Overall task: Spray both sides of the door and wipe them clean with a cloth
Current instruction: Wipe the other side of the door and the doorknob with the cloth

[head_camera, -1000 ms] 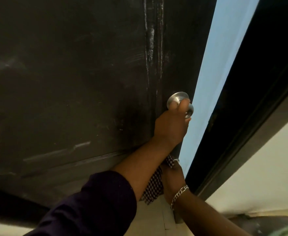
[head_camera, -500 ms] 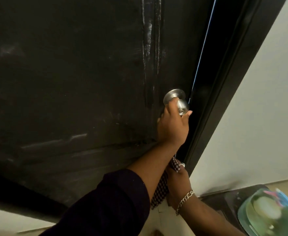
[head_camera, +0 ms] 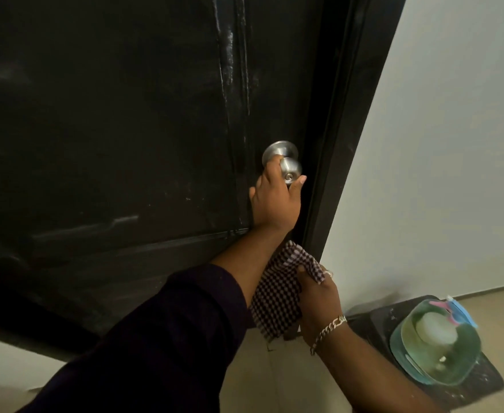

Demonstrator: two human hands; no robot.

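I've pulled the door point(head_camera: 110, 129) shut; left hand point(head_camera: 276, 201) fingers wrap the knob point(head_camera: 286, 165), right hand point(head_camera: 319, 299) pinches the cloth point(head_camera: 277, 296)

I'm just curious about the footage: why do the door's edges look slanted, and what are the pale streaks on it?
Head view: wide-angle lens tilts the door and frame; dim light; streaks are sheen; the bottle looks blurred.

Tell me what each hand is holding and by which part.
The left hand grips the door knob from below, round its ball. The right hand grips the checked cloth by its bunched upper end.
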